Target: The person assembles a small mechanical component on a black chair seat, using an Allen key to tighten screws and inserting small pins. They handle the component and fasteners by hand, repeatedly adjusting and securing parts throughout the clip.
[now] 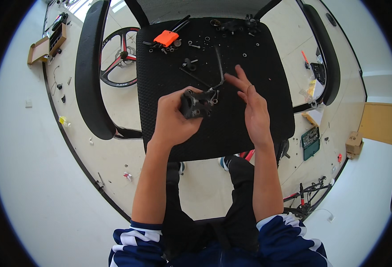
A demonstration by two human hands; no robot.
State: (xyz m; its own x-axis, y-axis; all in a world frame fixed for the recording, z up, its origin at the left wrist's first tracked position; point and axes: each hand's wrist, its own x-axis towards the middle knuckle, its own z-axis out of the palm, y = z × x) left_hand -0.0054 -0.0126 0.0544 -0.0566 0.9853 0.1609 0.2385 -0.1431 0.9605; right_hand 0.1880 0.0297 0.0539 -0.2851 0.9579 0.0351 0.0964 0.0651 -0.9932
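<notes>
My left hand (173,116) is closed around a blocky black metal bicycle part (195,106) with bolts, just above the black chair seat (231,138). An L-shaped hex key (221,70) meets a bolt at the part's right side, its long arm pointing away from me. Beside that key, my right hand (254,111) is open, fingers spread; its fingertips are close to the key's bend, and I cannot tell whether they touch. Another thin dark rod (195,76) lies on the seat just beyond my left hand.
On the seat's far part lie an orange hex key holder (166,38), loose bolts and washers, and dark metal parts (231,26). Armrests (91,71) (322,55) flank the seat. A spoked wheel (124,55) and a green toolbox (310,143) are on the floor.
</notes>
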